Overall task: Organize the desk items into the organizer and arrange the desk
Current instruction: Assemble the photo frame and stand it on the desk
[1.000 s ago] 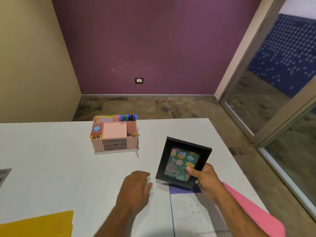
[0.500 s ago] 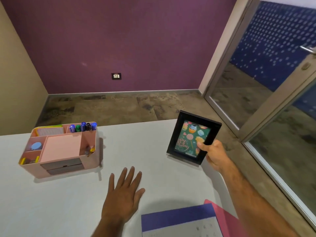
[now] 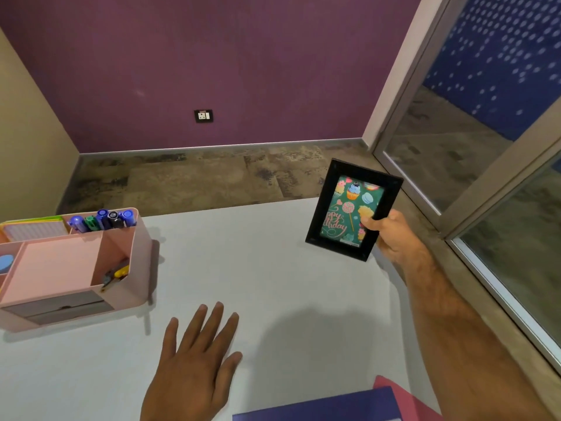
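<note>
We have the black picture frame (image 3: 353, 209) in our right hand (image 3: 391, 235), pinched by its lower right edge with the thumb across the front, and it stands nearly upright at the far right corner of the white desk (image 3: 273, 284), its bottom edge at or just above the surface; we cannot tell whether it touches. It looks stiff and fairly light, but the glazed front over the birthday card is probably fragile and slick, so we judge the safe hold to be on the side rails of the frame rather than on the glass, and it should be set down gently, well in from the desk's edge. Our left hand (image 3: 194, 366) holds nothing: it lies flat on the desk, palm down, fingers spread. Well apart to the left sits the pink organizer (image 3: 121, 268). Its rear compartment holds several markers (image 3: 103, 220) standing cap up, beside a slot with notepads (image 3: 33, 229); a wide central tray carries a pink pad (image 3: 54, 262); a narrow side pocket holds some small yellow items we cannot identify; two grey drawers are closed at the front. At the near edge lie a purple-topped sheet (image 3: 318, 405) and a pink folder (image 3: 416, 402) under it.
</note>
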{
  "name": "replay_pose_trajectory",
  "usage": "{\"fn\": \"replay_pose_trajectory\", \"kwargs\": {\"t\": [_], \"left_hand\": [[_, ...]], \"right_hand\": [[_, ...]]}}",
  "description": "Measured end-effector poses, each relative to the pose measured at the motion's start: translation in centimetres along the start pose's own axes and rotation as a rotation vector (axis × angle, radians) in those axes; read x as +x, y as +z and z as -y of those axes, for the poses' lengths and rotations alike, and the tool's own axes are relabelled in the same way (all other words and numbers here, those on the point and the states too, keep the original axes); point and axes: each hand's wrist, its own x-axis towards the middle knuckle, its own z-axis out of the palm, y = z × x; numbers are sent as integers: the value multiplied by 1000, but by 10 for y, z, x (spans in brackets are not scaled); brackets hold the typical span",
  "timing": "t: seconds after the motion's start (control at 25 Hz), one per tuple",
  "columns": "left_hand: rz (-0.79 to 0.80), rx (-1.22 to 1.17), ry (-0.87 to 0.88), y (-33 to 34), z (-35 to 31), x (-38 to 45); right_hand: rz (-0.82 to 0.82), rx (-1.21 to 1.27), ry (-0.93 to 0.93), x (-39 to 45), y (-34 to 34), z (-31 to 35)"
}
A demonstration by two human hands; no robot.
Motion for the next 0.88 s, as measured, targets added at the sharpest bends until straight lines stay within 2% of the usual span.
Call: {"fn": "replay_pose_trajectory", "kwargs": {"t": [0.28, 0.64, 0.88], "left_hand": [[1, 7, -4, -3, -1, 0], [9, 7, -14, -7, -3, -1], [36, 1, -6, -7, -4, -2]], "right_hand": [[-38, -33, 8, 29, -1, 2], [-48, -39, -9, 22, -5, -2], [-132, -241, -2, -15, -27, -22]]}}
